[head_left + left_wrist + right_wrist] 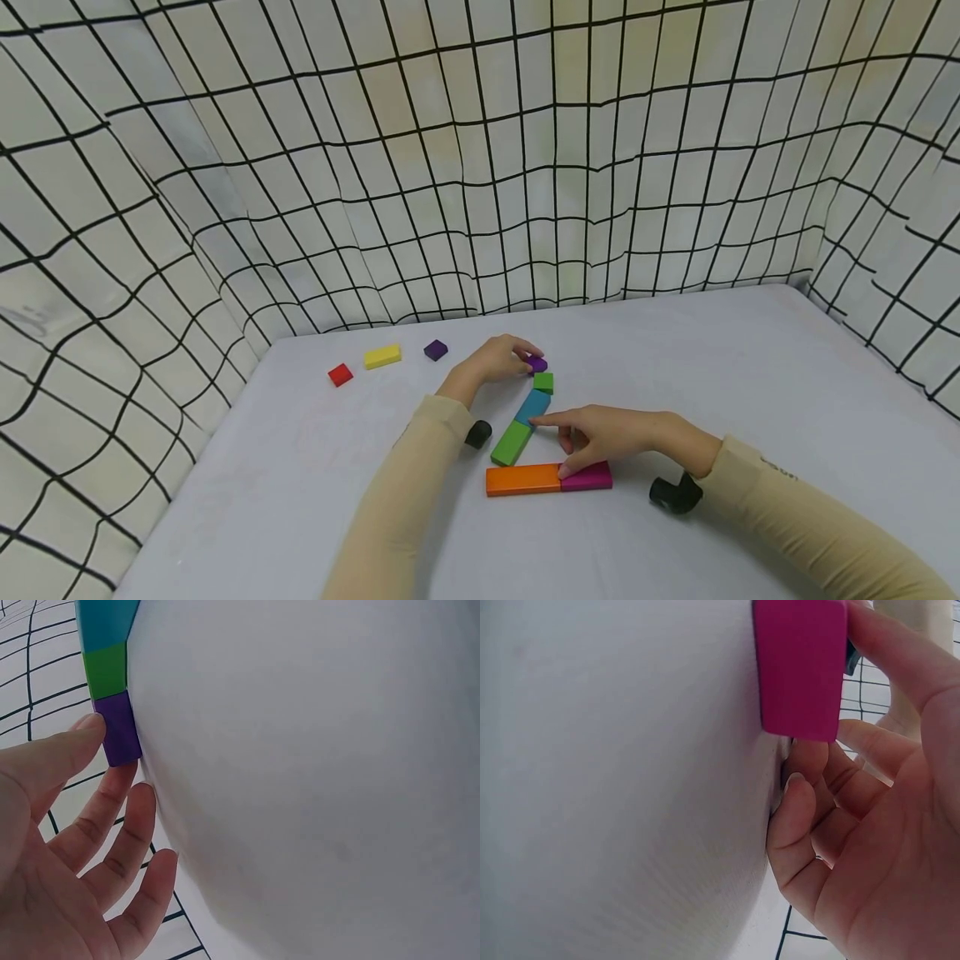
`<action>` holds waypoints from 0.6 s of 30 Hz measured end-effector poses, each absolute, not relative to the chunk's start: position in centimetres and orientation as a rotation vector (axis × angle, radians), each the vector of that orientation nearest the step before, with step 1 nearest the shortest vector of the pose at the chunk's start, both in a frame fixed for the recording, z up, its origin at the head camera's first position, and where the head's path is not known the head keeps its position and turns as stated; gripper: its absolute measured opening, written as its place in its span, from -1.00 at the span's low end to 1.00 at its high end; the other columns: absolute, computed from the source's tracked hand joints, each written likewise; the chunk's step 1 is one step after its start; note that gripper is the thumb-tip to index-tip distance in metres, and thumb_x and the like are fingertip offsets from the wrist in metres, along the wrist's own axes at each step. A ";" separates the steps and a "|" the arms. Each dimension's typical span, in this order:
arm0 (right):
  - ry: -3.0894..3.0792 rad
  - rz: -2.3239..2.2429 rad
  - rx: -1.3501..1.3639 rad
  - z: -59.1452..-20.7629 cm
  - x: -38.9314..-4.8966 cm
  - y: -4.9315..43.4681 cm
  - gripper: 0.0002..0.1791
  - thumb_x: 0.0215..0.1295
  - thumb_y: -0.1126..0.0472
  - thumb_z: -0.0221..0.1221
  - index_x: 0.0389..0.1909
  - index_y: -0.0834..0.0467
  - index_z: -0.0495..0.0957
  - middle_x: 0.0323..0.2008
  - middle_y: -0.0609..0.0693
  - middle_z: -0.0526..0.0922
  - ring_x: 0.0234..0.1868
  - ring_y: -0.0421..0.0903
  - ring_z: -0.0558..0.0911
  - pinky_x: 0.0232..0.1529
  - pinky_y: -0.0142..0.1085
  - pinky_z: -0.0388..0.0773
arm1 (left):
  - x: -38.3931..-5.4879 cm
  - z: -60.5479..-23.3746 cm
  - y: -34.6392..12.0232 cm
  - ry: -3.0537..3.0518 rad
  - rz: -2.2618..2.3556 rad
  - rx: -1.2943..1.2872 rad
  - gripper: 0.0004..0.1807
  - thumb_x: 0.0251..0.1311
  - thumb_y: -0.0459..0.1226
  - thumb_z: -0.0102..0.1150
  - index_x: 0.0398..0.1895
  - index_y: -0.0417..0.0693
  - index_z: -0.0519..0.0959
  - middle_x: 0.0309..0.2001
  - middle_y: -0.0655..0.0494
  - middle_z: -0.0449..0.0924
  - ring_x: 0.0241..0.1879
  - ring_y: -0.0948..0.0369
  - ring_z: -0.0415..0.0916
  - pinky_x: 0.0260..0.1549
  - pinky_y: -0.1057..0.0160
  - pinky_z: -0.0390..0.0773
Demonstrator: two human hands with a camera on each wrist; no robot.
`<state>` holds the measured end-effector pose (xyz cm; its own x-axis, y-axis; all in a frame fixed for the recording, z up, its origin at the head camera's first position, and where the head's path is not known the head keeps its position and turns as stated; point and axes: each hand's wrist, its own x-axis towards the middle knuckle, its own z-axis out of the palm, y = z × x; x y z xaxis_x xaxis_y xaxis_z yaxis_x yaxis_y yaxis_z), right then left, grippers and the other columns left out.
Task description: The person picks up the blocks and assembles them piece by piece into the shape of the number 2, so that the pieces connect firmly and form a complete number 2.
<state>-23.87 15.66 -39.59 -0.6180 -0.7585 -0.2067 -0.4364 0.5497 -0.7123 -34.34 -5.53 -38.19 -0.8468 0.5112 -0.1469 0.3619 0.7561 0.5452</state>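
Observation:
At the far end of a slanting row, my left hand [495, 360] pinches a purple block [120, 731] between thumb and index finger, its other fingers loosely bent. The purple block lies against a small green block [543, 382]. A blue block [533, 407] and a longer green block [512, 443] continue the row toward me. My right hand [609, 432] reaches its index fingertip to the blue block's side. Its thumb rests where an orange block [522, 481] meets a magenta block [801, 671]; these two lie end to end across the near end.
At the back left of the white table [262, 483] lie a red block [341, 375], a yellow block [382, 357] and a dark purple block [436, 350]. Black-lined white netting [480, 167] rises behind and along both sides. Black wrist cameras hang under both wrists.

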 end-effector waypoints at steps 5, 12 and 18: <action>2.285 -0.865 -0.949 -39.5 -23.7 15.7 -0.17 0.30 0.10 0.41 0.53 0.13 0.29 -0.37 -0.14 0.48 -0.40 -0.22 0.44 -0.35 -0.39 0.34 | -34.5 -38.4 -5.5 2.662 0.743 0.673 -0.63 0.44 -0.34 0.15 0.25 0.06 0.65 0.19 -0.09 0.59 0.20 -0.02 0.46 0.24 -0.07 0.44; 2.286 -0.860 -0.941 -39.4 -23.7 15.6 -0.17 0.31 0.09 0.40 0.54 0.13 0.28 -0.37 -0.14 0.48 -0.41 -0.22 0.43 -0.35 -0.39 0.32 | -34.4 -38.3 -5.5 2.671 0.738 0.669 -0.62 0.44 -0.36 0.14 0.26 0.07 0.66 0.18 -0.05 0.61 0.19 0.00 0.47 0.24 -0.04 0.44; 2.302 -0.840 -0.937 -39.6 -23.8 15.6 -0.16 0.30 0.08 0.41 0.54 0.11 0.28 -0.37 -0.16 0.49 -0.42 -0.24 0.43 -0.36 -0.40 0.32 | -34.4 -38.2 -5.4 2.680 0.716 0.689 -0.61 0.44 -0.36 0.13 0.26 0.10 0.66 0.18 -0.02 0.62 0.21 0.02 0.46 0.27 -0.04 0.42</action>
